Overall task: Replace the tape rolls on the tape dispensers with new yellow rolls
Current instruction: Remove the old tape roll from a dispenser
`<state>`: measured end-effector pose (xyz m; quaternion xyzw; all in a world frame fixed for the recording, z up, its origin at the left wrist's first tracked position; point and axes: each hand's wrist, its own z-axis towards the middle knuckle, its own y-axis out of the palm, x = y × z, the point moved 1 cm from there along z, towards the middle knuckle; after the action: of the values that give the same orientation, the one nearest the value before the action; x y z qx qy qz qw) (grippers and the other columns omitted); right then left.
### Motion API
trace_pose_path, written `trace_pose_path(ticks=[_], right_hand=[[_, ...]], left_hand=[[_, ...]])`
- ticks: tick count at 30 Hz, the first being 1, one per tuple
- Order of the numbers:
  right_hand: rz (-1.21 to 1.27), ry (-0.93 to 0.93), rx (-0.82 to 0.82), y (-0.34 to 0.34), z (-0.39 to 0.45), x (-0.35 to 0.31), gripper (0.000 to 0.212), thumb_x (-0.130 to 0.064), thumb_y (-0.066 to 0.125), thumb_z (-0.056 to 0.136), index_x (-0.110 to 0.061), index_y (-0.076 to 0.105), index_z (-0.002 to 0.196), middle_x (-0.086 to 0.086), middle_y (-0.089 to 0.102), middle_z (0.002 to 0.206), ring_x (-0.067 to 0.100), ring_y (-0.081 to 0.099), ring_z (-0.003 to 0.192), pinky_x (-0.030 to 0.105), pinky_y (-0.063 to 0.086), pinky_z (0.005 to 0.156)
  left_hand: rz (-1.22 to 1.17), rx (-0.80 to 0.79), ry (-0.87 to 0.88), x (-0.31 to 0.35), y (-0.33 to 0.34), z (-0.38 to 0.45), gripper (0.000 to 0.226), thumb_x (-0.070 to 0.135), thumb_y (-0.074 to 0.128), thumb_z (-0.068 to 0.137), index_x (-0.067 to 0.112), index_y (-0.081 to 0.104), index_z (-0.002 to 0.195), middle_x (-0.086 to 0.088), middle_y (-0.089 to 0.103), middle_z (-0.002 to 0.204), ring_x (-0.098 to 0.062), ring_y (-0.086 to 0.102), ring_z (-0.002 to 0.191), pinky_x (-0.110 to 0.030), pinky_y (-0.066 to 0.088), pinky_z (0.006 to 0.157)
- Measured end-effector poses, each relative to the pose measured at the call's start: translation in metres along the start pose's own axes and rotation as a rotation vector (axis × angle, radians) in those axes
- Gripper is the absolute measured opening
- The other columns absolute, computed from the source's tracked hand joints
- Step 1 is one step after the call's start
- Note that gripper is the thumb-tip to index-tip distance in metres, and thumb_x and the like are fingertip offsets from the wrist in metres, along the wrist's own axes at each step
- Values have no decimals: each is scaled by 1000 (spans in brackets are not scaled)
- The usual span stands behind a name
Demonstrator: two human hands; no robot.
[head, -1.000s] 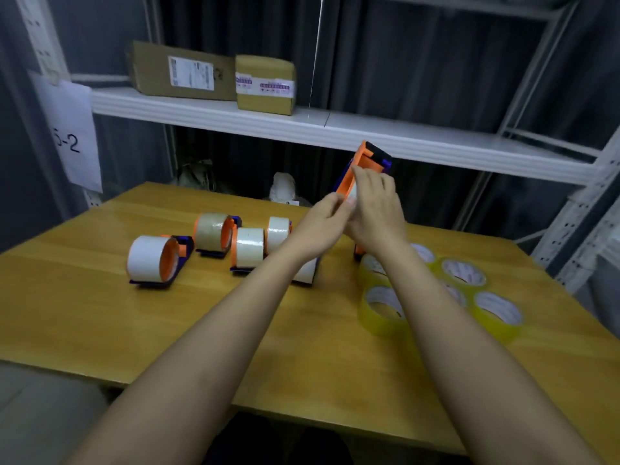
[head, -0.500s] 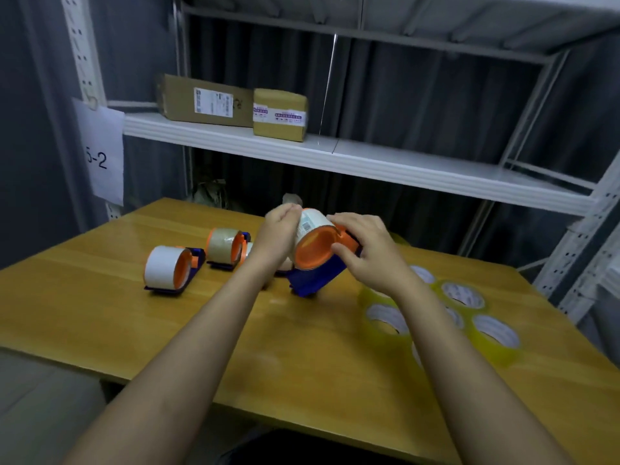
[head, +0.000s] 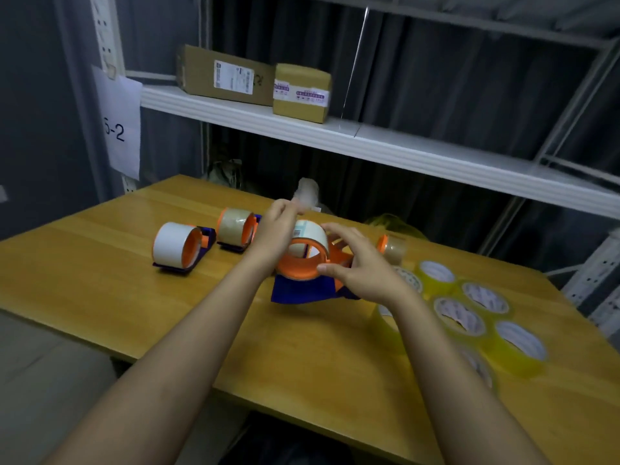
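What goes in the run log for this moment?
step: removing old roll | left hand: on old roll | right hand: holds dispenser | yellow rolls: untouched

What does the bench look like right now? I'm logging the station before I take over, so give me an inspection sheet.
Surface: wooden table, bare wood in front.
Job's things: held dispenser with a white roll; two dispensers at left, another behind the right hand; yellow rolls clustered at right.
Clutter: nothing seen.
Hands: left hand at the white roll, grip unclear; right hand holds the dispenser.
Cables: nothing seen.
Surroundings: white shelf with two cardboard boxes; paper sign reading 5-2.
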<state>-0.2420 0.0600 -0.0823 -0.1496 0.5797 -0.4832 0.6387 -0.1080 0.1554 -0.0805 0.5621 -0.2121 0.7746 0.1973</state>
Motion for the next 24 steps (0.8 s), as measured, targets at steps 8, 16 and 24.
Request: trace_pose_path(ticks=[8, 16, 24], right_hand=[[35, 178, 42, 28, -4, 37, 59, -38, 67, 88, -27, 43, 141, -3, 50, 126, 14, 49, 115, 32, 44, 97], [38, 186, 226, 73, -24, 54, 63, -30, 72, 85, -25, 43, 141, -4, 46, 135, 14, 38, 128, 22, 31, 102], [173, 269, 120, 51, -8, 68, 53, -22, 78, 78, -31, 51, 123, -9, 46, 115, 11, 45, 114, 25, 42, 88]], left_hand=[[127, -342, -3, -47, 0, -23, 32, 40, 37, 100, 27, 46, 127, 15, 52, 111, -3, 49, 108, -11, 38, 80], [418, -316, 243, -80, 3, -28, 47, 8, 43, 99, 16, 35, 145, 9, 43, 139, 1, 33, 127, -3, 23, 98], [553, -206, 336, -93, 13, -7, 45, 7, 48, 95, 17, 48, 139, -5, 57, 135, -20, 53, 122, -33, 45, 98]])
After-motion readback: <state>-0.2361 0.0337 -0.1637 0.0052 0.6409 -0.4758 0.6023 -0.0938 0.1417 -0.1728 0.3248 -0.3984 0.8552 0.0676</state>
